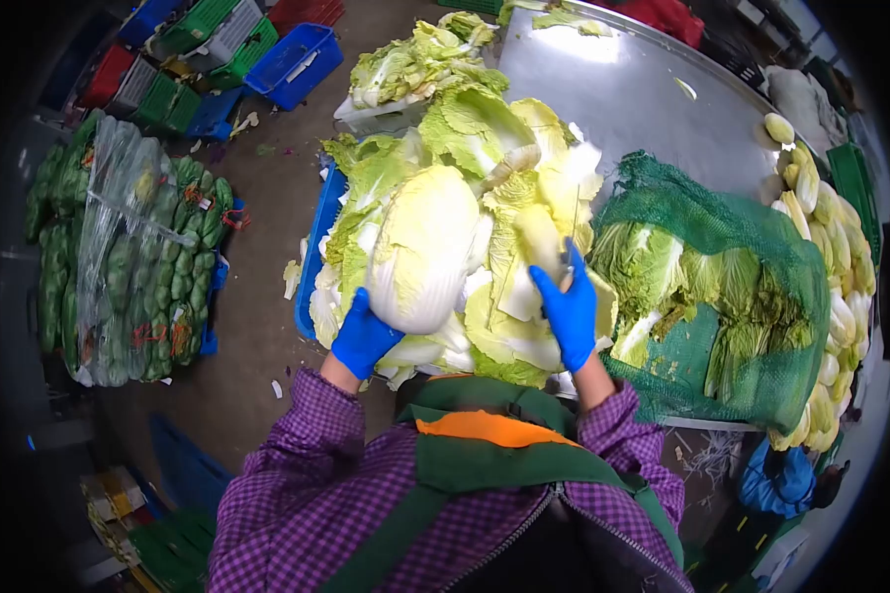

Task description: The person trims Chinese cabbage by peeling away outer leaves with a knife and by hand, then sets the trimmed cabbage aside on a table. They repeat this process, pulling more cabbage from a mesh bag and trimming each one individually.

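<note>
My left hand (366, 336), in a blue glove, is closed around the lower left side of a pale napa cabbage (427, 247). The cabbage stands tilted above a heap of loose outer leaves (509, 326). To its right, my blue-gloved right hand (571, 311) is apart from the cabbage. A thin, narrow edge rises from its fingers, looking like a knife (577, 210) seen edge-on; the handle is mostly hidden. Beneath the leaves, the rim of a blue crate (318, 247) shows on the left.
A green mesh sack (801, 326) with leafy cabbages lies right, beside piled trimmed cabbages (829, 217). The metal table (643, 89) extends behind. Wrapped bagged vegetables (129, 257) stand left, with a blue basket (294, 65) and crates farther back. A person in blue (779, 479) is at lower right.
</note>
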### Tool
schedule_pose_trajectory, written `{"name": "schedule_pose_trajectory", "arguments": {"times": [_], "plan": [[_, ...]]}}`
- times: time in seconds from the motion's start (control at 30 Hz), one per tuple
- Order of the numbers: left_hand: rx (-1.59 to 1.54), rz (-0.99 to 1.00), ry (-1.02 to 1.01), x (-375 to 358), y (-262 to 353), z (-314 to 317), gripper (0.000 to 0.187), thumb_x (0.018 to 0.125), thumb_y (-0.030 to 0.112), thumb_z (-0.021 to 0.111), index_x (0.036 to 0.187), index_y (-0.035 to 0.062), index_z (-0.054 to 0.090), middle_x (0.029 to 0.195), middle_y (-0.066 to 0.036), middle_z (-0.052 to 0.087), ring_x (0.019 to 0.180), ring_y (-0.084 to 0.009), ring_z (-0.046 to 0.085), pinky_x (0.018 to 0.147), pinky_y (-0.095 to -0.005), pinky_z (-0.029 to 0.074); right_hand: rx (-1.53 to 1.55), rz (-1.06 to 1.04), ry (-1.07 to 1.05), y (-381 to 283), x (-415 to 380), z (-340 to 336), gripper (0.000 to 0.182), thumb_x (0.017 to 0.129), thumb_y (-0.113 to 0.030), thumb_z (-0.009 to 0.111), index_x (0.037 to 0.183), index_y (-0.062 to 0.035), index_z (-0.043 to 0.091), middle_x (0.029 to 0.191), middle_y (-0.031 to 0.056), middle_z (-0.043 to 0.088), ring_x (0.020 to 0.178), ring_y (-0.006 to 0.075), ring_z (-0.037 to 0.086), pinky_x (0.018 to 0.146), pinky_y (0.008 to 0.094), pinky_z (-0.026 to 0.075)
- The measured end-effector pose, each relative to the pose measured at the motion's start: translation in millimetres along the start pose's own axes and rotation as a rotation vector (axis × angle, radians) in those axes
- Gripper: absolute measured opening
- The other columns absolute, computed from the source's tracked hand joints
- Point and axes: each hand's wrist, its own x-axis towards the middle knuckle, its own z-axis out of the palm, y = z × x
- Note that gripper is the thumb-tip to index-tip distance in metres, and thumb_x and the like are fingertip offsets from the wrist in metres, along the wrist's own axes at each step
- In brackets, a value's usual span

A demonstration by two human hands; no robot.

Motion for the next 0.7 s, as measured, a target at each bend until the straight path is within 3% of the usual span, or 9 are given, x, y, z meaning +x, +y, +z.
{"name": "schedule_pose_trajectory", "arguments": {"times": [0.03,0.1,0.17,0.2,0.3,0.37,0.5,0.63,0.7], "plan": [[0.127,-0.018,-0.115,1,-2,-9,0.075,0.089,0.038,0.06,0.148,0.013,0.021,0.15,-0.014,0.028,0.135,-0.0348,0.033,0.112,-0.0543,0.026,0.245,0.244,-0.144,-52,-15,-4,0.074,0.079,-0.027,0.074,0.139,-0.0017,0.039,0.123,0.0151,0.058,0.069,0.0149,0.061,0.06,0.0265,0.051],[0.173,-0.03,0.032,13,-18,20,0.074,0.086,0.024,0.065,0.146,0.0056,0.024,0.145,-0.015,0.037,0.133,-0.0314,0.038,0.109,-0.0495,0.033,0.517,0.367,-0.389,-77,-32,5,0.071,0.079,-0.026,0.075,0.136,0.0,0.043,0.117,0.0141,0.061,0.068,0.0139,0.06,0.06,0.0264,0.051],[0.435,0.012,0.101,29,-36,36,0.072,0.087,0.018,0.064,0.145,0.0044,0.024,0.14,-0.015,0.042,0.128,-0.029,0.044,0.105,-0.0438,0.039,0.378,0.152,-0.427,-88,-43,15,0.066,0.078,-0.025,0.076,0.132,0.0011,0.047,0.11,0.0137,0.064,0.058,0.0103,0.056,0.05,0.0247,0.047],[0.442,0.03,0.097,33,-43,44,0.071,0.086,0.014,0.063,0.144,0.0031,0.025,0.136,-0.015,0.046,0.123,-0.027,0.049,0.101,-0.0389,0.044,0.314,0.056,-0.341,-88,-41,18,0.06,0.079,-0.024,0.076,0.128,0.0006,0.051,0.095,0.0109,0.067,0.05,0.0077,0.052,0.044,0.0233,0.042],[0.426,0.004,0.109,35,-50,46,0.07,0.085,0.013,0.063,0.144,0.0025,0.026,0.135,-0.015,0.047,0.122,-0.027,0.05,0.101,-0.0391,0.044,0.384,0.35,-0.545,-88,-28,-12,0.055,0.079,-0.025,0.075,0.123,-0.0001,0.055,0.08,0.0071,0.066,0.046,0.0077,0.052,0.042,0.0221,0.041],[0.436,-0.008,0.115,30,-49,44,0.07,0.084,0.012,0.065,0.143,0.0021,0.027,0.134,-0.015,0.048,0.121,-0.0267,0.051,0.1,-0.0388,0.045,0.413,0.306,-0.516,-73,-30,-13,0.046,0.08,-0.025,0.074,0.116,-0.0012,0.059,0.068,0.0029,0.061,0.043,0.0071,0.05,0.04,0.0211,0.04],[0.33,-0.084,0.027,9,-53,38,0.069,0.09,0.036,0.055,0.145,0.0063,0.026,0.142,-0.015,0.04,0.127,-0.0302,0.045,0.106,-0.0474,0.038,0.619,0.337,-0.253,-49,0,-40,0.037,0.08,-0.028,0.073,0.106,-0.0024,0.065,0.066,0.0022,0.059,0.044,0.0084,0.049,0.041,0.0218,0.04],[-0.058,-0.173,-0.158,20,-42,22,0.086,0.086,0.069,0.038,0.147,0.0105,0.024,0.149,-0.015,0.03,0.134,-0.0327,0.037,0.11,-0.0539,0.029,0.166,0.27,-0.1,-39,4,-61,0.054,0.08,-0.028,0.073,0.124,-0.0021,0.054,0.08,0.0049,0.061,0.047,0.0084,0.05,0.042,0.0233,0.041],[-0.136,-0.126,-0.336,16,-39,18,0.093,0.081,0.07,0.047,0.147,0.009,0.024,0.149,-0.014,0.031,0.134,-0.0325,0.036,0.111,-0.0522,0.029,-0.069,0.129,-0.01,-44,-6,-60,0.06,0.08,-0.027,0.074,0.13,-0.0017,0.05,0.087,0.0064,0.062,0.048,0.0085,0.051,0.042,0.0239,0.041]]}}
